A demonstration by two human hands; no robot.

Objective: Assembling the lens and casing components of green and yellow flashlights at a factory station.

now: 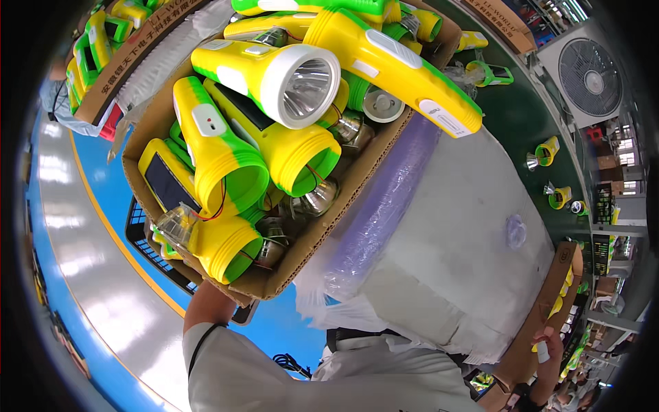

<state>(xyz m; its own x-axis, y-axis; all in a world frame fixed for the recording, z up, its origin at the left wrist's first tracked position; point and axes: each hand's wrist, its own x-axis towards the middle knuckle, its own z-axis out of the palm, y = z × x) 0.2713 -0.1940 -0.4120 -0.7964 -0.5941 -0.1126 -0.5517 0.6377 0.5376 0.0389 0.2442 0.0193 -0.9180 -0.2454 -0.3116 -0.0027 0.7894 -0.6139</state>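
Observation:
A cardboard box full of yellow-and-green flashlights is close in front of me. My left hand reaches up against its near lower corner, the fingers hidden behind the cardboard. On top lies a flashlight with a white rim and a long yellow flashlight body. Several open-ended bodies show red wires, with silver reflectors hanging loose. A clear plastic cup-shaped part sits at the near left. At far right my right hand curls at the edge of a second cardboard box; a small white patch shows at its fingers.
A purple wrapped roll lies beside a grey-white covered surface. Beyond, a green table bears more flashlight parts. A large fan stands at upper right. A black crate is under the box, above the blue floor.

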